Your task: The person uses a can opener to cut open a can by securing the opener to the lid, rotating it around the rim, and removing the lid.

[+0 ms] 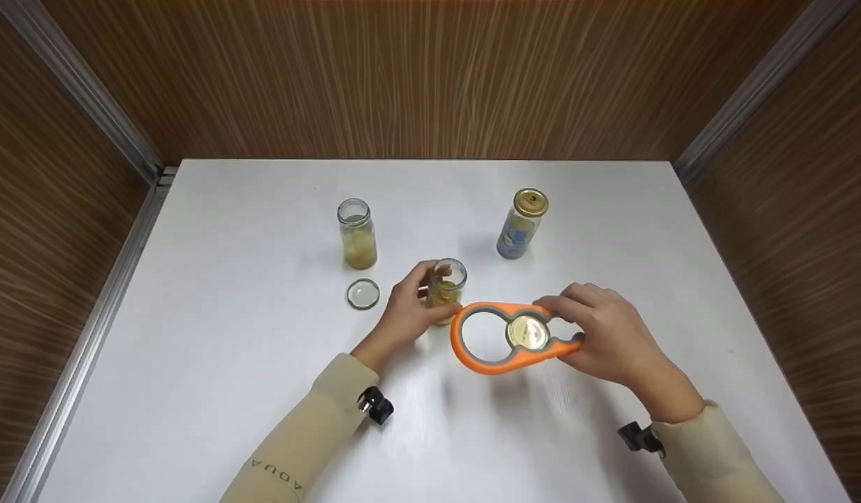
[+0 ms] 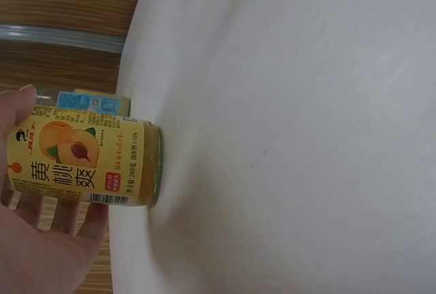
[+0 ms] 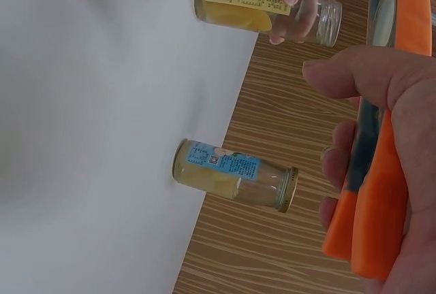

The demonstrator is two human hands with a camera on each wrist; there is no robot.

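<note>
My left hand [image 1: 407, 307] grips an uncapped glass jar [image 1: 447, 279] of yellow fruit. Its yellow label, with a peach picture, faces the left wrist view, where the jar [image 2: 82, 161] stands on the table. With fingers and thumb, my right hand [image 1: 612, 339] holds an orange and grey jar opener [image 1: 465, 356] by its handles. A gold lid [image 1: 527, 332] sits in the opener's smaller ring, apart from the jar. The larger ring's end is close to my left thumb. In the right wrist view the opener's handles [image 3: 381, 219] lie against the palm.
An open jar [image 1: 359, 244] with yellowish contents stands back left, and a loose lid [image 1: 363, 294] lies in front of it. Back right is a capped jar [image 1: 520, 227] with a blue label. Wood-grain panels [image 1: 430, 77] enclose the white table [image 1: 228, 314].
</note>
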